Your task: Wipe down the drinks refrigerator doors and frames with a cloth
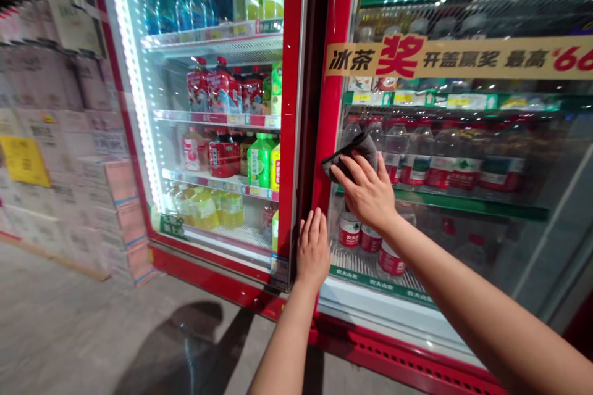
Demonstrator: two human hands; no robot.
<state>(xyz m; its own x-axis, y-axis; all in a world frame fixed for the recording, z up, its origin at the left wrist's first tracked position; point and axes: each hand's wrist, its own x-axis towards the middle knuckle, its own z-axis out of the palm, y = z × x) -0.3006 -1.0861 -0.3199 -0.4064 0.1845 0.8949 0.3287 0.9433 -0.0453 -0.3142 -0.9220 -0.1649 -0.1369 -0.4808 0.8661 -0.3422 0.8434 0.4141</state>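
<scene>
My right hand (365, 188) presses a dark grey cloth (354, 151) against the glass door of the right red-framed cooler (327, 86), near the door's left edge. Its fingers are spread over the cloth. Lower and to the left, my left hand (314, 250) rests on the cooler's edge beside the gap between the two coolers, fingers stretched out and nothing in it. Behind the glass near the cloth stand water bottles with red labels (417, 166). A yellowish banner (463, 58) with large characters runs across the door above my right hand.
To the left stands another red-framed cooler (294, 74) with lit shelves of coloured drinks. Stacked cartons (111, 191) and a yellow sign (24, 160) are at the far left. The grey floor (69, 321) shows a dark shadow in front of the coolers.
</scene>
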